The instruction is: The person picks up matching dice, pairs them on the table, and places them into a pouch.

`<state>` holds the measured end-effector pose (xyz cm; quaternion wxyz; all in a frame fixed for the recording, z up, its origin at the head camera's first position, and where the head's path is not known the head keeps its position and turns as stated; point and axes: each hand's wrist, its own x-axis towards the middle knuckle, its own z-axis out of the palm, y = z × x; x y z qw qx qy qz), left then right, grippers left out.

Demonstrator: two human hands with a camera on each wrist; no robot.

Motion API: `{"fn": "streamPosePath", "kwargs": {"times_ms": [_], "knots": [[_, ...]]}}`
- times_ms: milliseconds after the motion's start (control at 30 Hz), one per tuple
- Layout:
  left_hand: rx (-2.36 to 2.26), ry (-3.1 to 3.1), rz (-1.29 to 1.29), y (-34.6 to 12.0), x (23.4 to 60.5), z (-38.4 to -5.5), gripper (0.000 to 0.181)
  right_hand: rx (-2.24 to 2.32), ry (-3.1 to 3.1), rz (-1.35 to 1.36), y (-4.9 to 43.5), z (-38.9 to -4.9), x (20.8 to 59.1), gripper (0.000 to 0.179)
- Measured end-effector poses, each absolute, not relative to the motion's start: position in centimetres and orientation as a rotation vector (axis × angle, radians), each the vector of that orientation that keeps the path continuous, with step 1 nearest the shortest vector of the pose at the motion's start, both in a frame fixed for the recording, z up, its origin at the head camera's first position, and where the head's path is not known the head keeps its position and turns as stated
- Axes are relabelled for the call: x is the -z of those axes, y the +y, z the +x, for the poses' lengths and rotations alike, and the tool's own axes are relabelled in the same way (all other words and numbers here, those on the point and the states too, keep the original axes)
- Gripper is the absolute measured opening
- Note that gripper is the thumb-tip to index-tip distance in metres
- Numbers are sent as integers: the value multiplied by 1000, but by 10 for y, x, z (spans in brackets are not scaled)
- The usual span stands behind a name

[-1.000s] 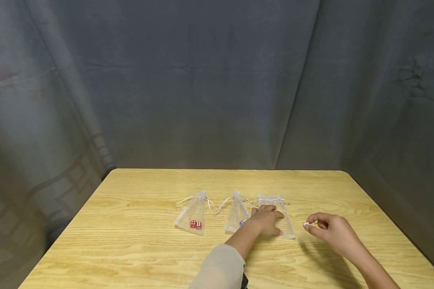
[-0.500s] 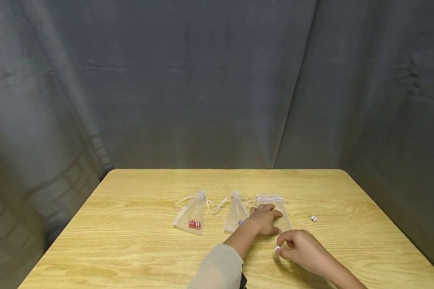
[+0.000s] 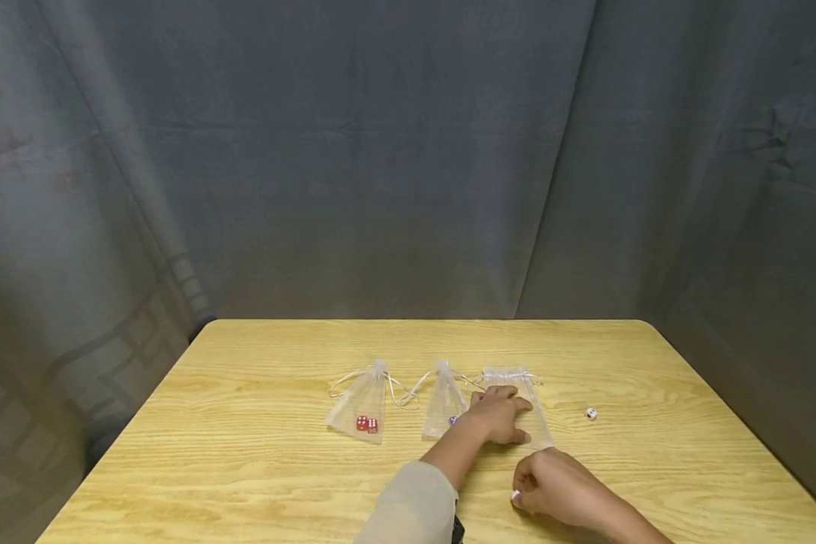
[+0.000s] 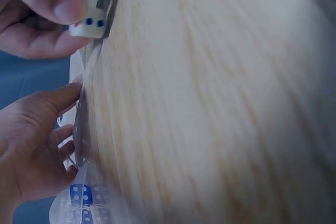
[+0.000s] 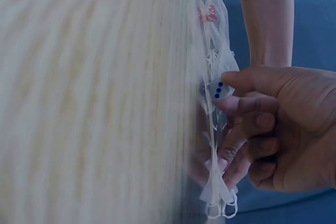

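Note:
My right hand [image 3: 554, 487] pinches a white die [image 3: 515, 496] between thumb and forefinger, just off the near end of the rightmost sheer drawstring bag [image 3: 539, 425]. Blue pips show on that die [image 5: 219, 89] in the right wrist view. My left hand [image 3: 499, 415] rests on the same bag with its fingers spread, covering much of it. A second white die [image 3: 591, 414] lies on the table to the right of the bag. No dice show in the visible part of this bag.
To the left lie two more sheer bags, cinched at the top: the left bag [image 3: 347, 408] holds red dice [image 3: 367, 425], the middle bag [image 3: 438, 412] holds blue dice [image 4: 81, 194]. Their white cords spread between them. A grey curtain [image 3: 381, 189] hangs behind the wooden table [image 3: 245, 483].
With the pinched die, my right hand has moved left and toward the near side of the table. The second white die, not visible at first, now shows. My left hand has stayed put.

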<state>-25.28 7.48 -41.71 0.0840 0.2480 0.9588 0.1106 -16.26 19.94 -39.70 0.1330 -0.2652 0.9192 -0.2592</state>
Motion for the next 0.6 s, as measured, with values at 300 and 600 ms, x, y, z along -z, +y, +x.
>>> {"fn": "streamPosePath", "kwargs": {"times_ms": [300,600], "knots": [[-328,2854,744,74,416,-252,51,764,2635,-696,205,-164,394,9],[-342,2857,746,74,419,-253,50,780,2697,-619,220,-173,386,15]]}}
